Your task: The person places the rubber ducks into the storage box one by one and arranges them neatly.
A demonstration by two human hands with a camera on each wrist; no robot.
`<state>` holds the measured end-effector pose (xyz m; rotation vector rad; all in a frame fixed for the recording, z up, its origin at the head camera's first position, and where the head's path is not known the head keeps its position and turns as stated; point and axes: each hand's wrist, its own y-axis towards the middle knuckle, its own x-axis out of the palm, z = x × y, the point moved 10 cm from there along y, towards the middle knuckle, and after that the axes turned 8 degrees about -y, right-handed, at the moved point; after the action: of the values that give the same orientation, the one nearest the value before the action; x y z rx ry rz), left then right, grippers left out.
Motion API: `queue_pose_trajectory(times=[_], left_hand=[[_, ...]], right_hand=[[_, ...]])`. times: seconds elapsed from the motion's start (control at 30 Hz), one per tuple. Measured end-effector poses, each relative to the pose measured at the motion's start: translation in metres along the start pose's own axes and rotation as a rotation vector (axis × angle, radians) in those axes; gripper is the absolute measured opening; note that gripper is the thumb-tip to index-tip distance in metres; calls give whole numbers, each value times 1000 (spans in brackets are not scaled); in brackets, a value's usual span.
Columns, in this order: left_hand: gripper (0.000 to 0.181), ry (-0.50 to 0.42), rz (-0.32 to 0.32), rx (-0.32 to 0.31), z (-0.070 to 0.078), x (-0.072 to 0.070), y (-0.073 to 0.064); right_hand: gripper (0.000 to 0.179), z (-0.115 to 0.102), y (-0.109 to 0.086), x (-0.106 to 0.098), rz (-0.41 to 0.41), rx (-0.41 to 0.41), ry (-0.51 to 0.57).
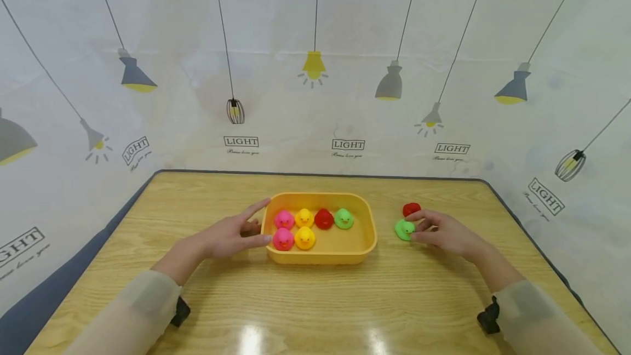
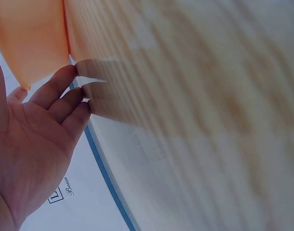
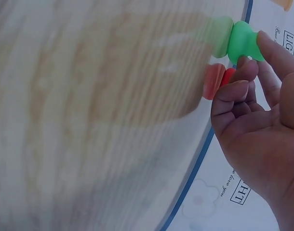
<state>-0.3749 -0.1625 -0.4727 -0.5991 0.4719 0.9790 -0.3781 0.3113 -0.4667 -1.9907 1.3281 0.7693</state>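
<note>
A shallow yellow-orange tray (image 1: 322, 257) sits on the table, holding several small toy ducks: pink (image 1: 283, 239), yellow (image 1: 304, 238), red (image 1: 324, 218) and green (image 1: 344, 218). My left hand (image 1: 228, 236) touches the tray's left end, thumb and forefinger spread along its rim; the left wrist view shows the palm (image 2: 33, 139) and fairly straight fingers. Right of the tray, my right hand (image 1: 446, 234) pinches a green toy duck (image 1: 405, 229) between thumb and fingers. This duck (image 3: 243, 42) is still at the tabletop. Just behind it lies a red duck (image 1: 411, 209), partly hidden by the fingers.
The wooden table (image 1: 315, 300) has a dark edge along its back and sides. A pale wall covering (image 1: 276, 26) printed with hanging lamps surrounds it. Dark wrist devices (image 1: 181, 311) show below both sleeves.
</note>
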Motion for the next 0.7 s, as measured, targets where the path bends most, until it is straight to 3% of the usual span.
queue_pose_trajectory(times=[0.43, 0.7], left_hand=[[98, 0, 7, -5, 2, -1, -1], [97, -4, -1, 1, 1, 1, 0]], right_hand=[[48, -3, -1, 1, 21, 22, -8], [48, -14, -6, -7, 79, 17, 54]])
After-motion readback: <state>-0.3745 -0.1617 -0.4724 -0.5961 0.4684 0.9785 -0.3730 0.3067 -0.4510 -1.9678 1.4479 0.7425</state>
